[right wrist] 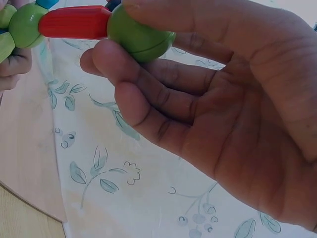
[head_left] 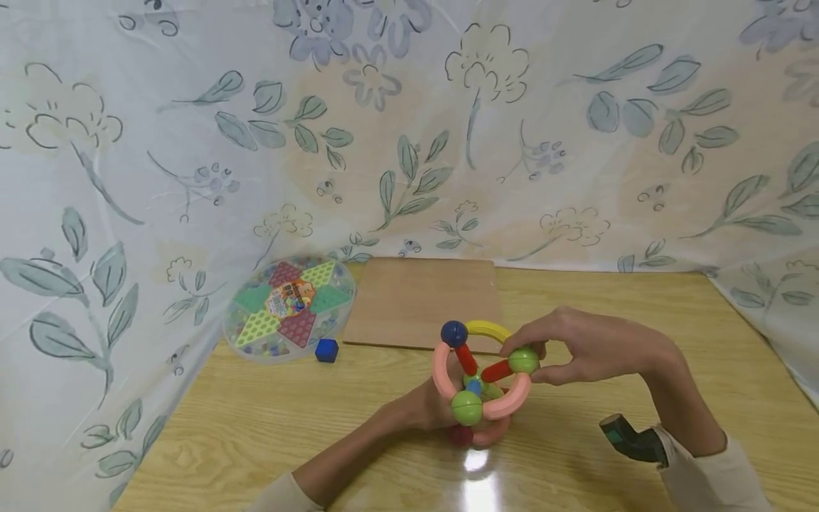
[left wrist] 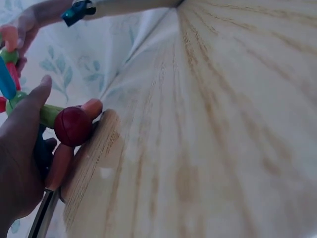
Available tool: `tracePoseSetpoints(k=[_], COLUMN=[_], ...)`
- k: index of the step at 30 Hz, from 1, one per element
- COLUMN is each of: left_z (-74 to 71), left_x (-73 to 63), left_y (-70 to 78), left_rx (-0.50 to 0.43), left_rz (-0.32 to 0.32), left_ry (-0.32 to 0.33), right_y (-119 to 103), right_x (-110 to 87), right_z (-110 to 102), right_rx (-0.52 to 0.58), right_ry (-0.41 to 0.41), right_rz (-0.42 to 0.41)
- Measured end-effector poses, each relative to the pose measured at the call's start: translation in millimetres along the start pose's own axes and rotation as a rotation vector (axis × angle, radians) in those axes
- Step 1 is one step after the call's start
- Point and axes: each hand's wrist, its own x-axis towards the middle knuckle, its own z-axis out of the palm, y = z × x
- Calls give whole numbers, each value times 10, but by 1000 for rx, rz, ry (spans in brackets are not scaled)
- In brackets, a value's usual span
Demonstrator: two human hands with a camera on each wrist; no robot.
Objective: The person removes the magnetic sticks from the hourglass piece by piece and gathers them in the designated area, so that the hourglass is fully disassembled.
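Observation:
A toy of colored balls and rods, seemingly a magnetic building set, has pink curved rods (head_left: 508,404) and red straight rods (head_left: 495,370). My left hand (head_left: 430,404) grips its lower part from the left, partly hidden behind it. In the left wrist view, that hand's thumb lies near a light green rod (left wrist: 49,116) ending at a dark red ball (left wrist: 73,126). My right hand (head_left: 585,348) pinches a green ball (right wrist: 141,37) at the end of a red rod (right wrist: 74,22). A dark blue ball (head_left: 454,333) and a yellow curved rod (head_left: 488,328) show at the top.
A blue cube (head_left: 326,350) sits on the wooden table beside a round star-patterned game case (head_left: 261,299). Behind the toy lies a flat brown board (head_left: 422,302). Flowered cloth (head_left: 409,107) hangs along the back and sides.

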Motion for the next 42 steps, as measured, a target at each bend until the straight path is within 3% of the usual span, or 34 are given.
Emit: tracePoseSetpoints(k=[1, 3, 6, 9, 12, 15, 22, 29, 32, 36, 39, 42], left_z=[5, -4, -7, -26, -38, -33, 11, 11, 29, 76, 124, 168], left_x=[-7, -52, -103, -127, -84, -43, -45, -74, -82, -93, -111, -119], left_y=[2, 12, 44, 33, -19, -81, -260, -316, -303, -256, -198, -153], left_rx=[-40, 78, 2, -62, -192, -263, -369, -323, -262, -105, -82, -123], left_rz=[-12, -52, -111, -95, -11, 46, 48, 53, 66, 69, 49, 44], left_ry=[-7, 75, 167, 257, 242, 215, 207, 241, 284, 371, 414, 431], right_y=[0, -1, -4, -7, -4, -3, -17, -4, -7, -17, -21, -23], right_x=[3, 9, 16, 22, 28, 35, 49, 32, 30, 33, 30, 30], right_z=[0, 1, 2, 4, 7, 9, 5, 21, 18, 10, 6, 6], right_rx=[1, 11, 23, 30, 26, 21, 11, 8, 0, -2, -10, -17], right_ry=[-2, -9, -13, -13, -13, -14, -12, -8, -6, -2, 0, 2], right_rz=[5, 14, 16, 14, 10, 10, 8, -1, 13, 16, 13, 9])
